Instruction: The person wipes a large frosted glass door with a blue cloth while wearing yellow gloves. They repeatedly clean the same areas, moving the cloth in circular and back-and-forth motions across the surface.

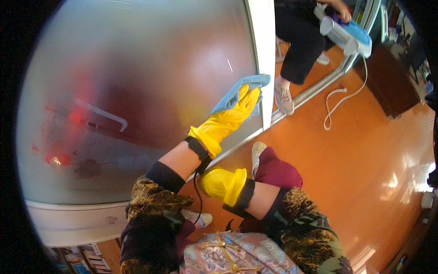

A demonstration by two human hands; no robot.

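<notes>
A blue cloth (236, 92) lies under the fingers of my left hand (231, 118), which wears a yellow rubber glove. The cloth is spread at the edge of a frosted glass door panel (143, 89) and reaches onto its white frame (265, 51). Lower down, my right hand (222, 185), also in a yellow glove, is near the bottom edge of the panel. Its fingers are hidden behind the glove's cuff, so whether it holds anything cannot be seen. Black straps go round both wrists, and a black cable hangs from the left one.
Beyond the frame, a person in black trousers (297, 51) holds a white and blue handheld appliance (347, 37) with a white cord (356, 94). A metal floor track (318, 89) crosses the orange floor (342, 147). A dark brown box-like piece (390, 82) stands at the right.
</notes>
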